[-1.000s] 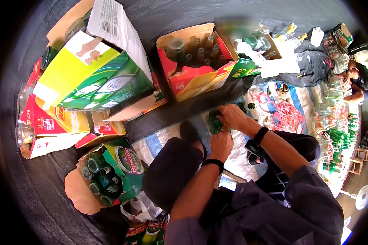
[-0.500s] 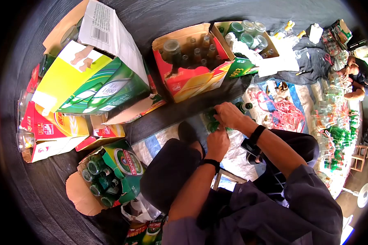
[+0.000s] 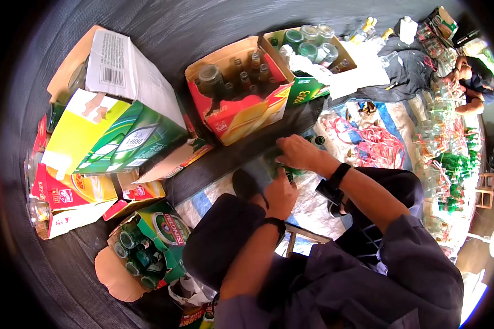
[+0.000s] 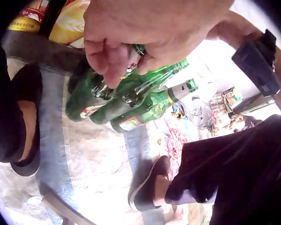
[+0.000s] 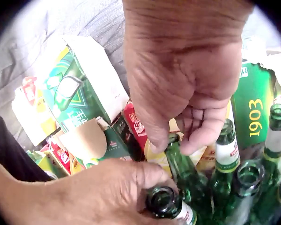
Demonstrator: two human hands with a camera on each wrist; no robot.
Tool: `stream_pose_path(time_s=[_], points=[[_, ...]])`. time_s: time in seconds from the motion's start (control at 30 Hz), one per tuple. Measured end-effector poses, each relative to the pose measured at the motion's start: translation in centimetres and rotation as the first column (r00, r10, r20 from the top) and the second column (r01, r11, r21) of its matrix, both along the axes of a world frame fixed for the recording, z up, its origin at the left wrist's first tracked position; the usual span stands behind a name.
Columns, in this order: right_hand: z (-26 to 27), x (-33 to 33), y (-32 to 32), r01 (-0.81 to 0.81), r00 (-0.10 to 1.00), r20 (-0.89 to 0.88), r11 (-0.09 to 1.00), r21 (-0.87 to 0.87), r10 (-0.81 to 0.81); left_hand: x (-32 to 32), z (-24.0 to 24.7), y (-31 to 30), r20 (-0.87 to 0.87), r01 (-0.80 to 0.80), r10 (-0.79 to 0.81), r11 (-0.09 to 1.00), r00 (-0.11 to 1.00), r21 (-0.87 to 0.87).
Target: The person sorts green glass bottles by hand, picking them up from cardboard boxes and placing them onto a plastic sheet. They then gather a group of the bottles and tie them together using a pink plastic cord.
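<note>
Both hands work close together over a group of upright green glass beer bottles on the striped sheet. My left hand grips one green bottle by its neck, thumb curled beside the dark mouth in the right wrist view. Just beyond it, my right hand pinches the top of another green bottle between thumb and fingers. More bottles with white neck labels, such as this bottle, stand right beside that hand. In the head view the hands hide most of the group.
Cartons stand around: a tall green-yellow box, a red box of bottles, a 1903 box with jars, and a Tsingtao box. Pink string lies on the sheet. Another person sits at far right beside many bottles.
The head view has shifted, so the boxes at the top sit further left. Both hands stay together at the bottles, with small finger movements.
</note>
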State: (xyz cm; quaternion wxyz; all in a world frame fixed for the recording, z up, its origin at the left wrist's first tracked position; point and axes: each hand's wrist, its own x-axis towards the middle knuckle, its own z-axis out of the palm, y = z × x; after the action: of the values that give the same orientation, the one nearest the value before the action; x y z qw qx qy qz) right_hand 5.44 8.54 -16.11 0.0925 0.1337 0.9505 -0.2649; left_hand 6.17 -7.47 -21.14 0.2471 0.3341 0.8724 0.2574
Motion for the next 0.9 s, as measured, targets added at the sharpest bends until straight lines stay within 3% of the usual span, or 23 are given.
stream_pose_path(time_s=[0.07, 0.37, 0.57, 0.63, 0.67, 0.73, 0.77, 0.9], points=[[0.9, 0.5, 0.8, 0.013, 0.991, -0.136, 1.000, -0.022, -0.016, -0.1, 0.8, 0.0, -0.019, 0.040, -0.040, 0.999, 0.999, -0.014], [6.3, 4.6, 6.5, 0.118, 0.992, -0.056, 0.989, 0.087, -0.113, -0.4, 4.0, 0.1, 0.244, -0.026, 0.068, 0.985, 0.967, -0.170], [2.2, 7.5, 10.0, 0.143, 0.990, -0.016, 0.971, 0.193, -0.143, -1.1, 3.5, 1.0, 0.026, -0.240, 0.242, 0.968, 0.970, -0.070], [0.5, 8.1, 10.1, 0.092, 0.996, -0.018, 0.972, 0.218, -0.090, -1.5, 4.1, 1.4, -0.198, -0.179, 0.205, 0.974, 0.958, 0.143], [-0.3, 8.2, 10.2, 0.099, 0.995, -0.020, 0.972, 0.213, -0.097, -1.7, 4.2, 1.5, -0.201, -0.172, 0.198, 0.975, 0.959, 0.138], [-0.3, 7.2, 9.5, 0.071, 0.997, -0.011, 0.979, 0.190, -0.071, -2.0, 4.2, 1.8, -0.224, -0.012, 0.035, 0.995, 0.974, 0.104], [0.5, 6.8, 9.4, 0.066, 0.979, 0.182, 0.990, 0.124, -0.088, -2.0, 4.2, 1.8, -0.225, -0.005, 0.027, 0.995, 0.974, 0.098], [-2.1, 6.9, 9.2, 0.000, 0.996, 0.088, 0.995, 0.096, -0.008, -1.9, 3.1, 1.9, -0.222, 0.091, -0.064, 0.989, 0.973, 0.114]])
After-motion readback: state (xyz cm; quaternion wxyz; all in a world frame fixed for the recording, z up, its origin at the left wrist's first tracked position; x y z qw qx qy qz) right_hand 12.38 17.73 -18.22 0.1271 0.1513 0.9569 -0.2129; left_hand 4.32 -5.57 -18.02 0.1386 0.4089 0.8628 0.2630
